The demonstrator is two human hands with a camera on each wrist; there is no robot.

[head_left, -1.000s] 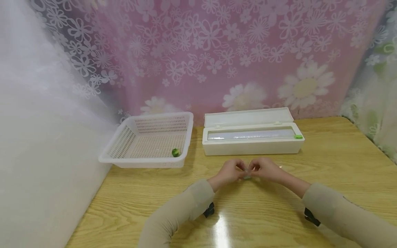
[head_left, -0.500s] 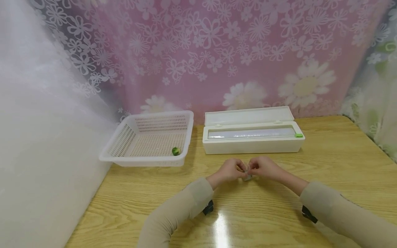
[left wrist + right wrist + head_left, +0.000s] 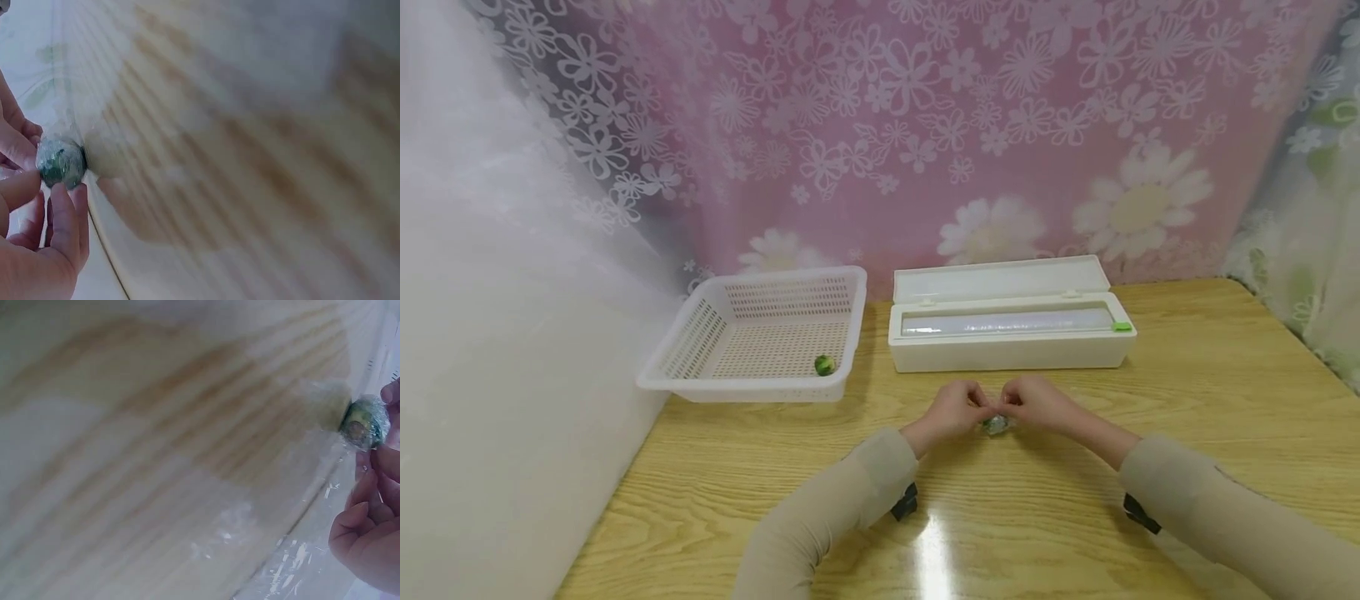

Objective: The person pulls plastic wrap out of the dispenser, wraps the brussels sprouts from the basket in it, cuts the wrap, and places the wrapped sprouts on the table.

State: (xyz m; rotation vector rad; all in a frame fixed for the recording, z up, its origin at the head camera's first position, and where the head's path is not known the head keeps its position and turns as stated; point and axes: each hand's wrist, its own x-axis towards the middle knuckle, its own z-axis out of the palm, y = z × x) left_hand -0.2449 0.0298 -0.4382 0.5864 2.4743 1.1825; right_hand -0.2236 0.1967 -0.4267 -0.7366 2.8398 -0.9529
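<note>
A small Brussels sprout (image 3: 996, 424) wrapped in crinkled cling film sits at the fingertips of both hands, low over the table. My left hand (image 3: 952, 408) holds it from the left; in the left wrist view the thumb and fingers meet the wrapped sprout (image 3: 60, 164). From the right, my right hand (image 3: 1036, 403) pinches the film with curled fingers close to the left fingertips. Loose clear film (image 3: 294, 559) spreads below the right hand (image 3: 369, 534) in the right wrist view. Part of the sprout is hidden behind fingers.
Behind the hands stands a white cling film dispenser (image 3: 1007, 357), lid raised, with a film roll (image 3: 1007, 322) and a green slider (image 3: 1121, 327). A white perforated basket (image 3: 737, 386) at left holds another sprout (image 3: 824, 365). A floral curtain (image 3: 880, 150) hangs behind the wooden table (image 3: 760, 500).
More of the wrapped sprout shows below the fingertips than before. The hands have shifted only slightly, the right forearm a little to the left. Basket and dispenser stay in place.
</note>
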